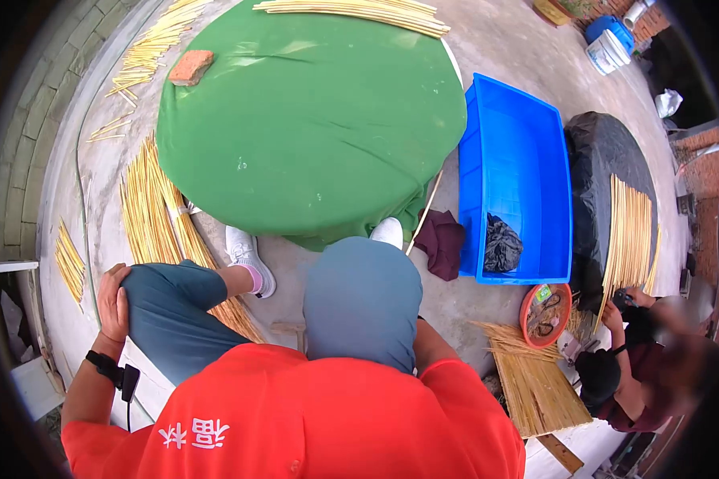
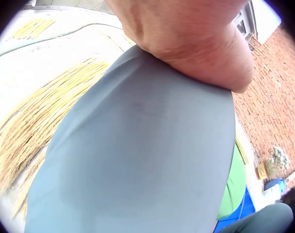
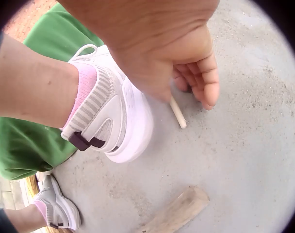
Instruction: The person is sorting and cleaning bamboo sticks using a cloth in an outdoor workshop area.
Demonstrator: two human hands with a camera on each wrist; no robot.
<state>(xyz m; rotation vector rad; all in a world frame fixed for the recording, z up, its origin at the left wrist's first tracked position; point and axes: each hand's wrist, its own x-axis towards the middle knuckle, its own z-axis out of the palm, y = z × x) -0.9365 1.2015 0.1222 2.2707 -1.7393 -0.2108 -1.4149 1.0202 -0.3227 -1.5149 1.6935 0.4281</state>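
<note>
A blue rectangular plastic tub [image 1: 535, 184] at centre-right holds black plastic [image 1: 502, 243], left hand [image 1: 113, 303] loose on knee [image 1: 172, 295], right hand [image 3: 174, 53] pinching pale stick [image 3: 177, 114].

Your right knee [image 1: 363, 295] hides your right grip [image 3: 162, 53] in the head view; at the wrist, that grip covers the pale stick [image 3: 178, 115] except one end. The left wrist view's top edge crops your left grip [image 1: 113, 303]. The other person [image 1: 645, 393] is partly blurred.

A round table [image 1: 295, 144], draped in green, bears a brick [image 1: 191, 68] near its edge and stalks [image 1: 355, 13] at the far rim. On the grey floor [image 1: 447, 311]: a blue tub [image 1: 527, 176], a purple cloth [image 1: 442, 243], stalk bundles [image 1: 148, 207]. A black sheet [image 1: 593, 156] carries more stalks side by side
</note>
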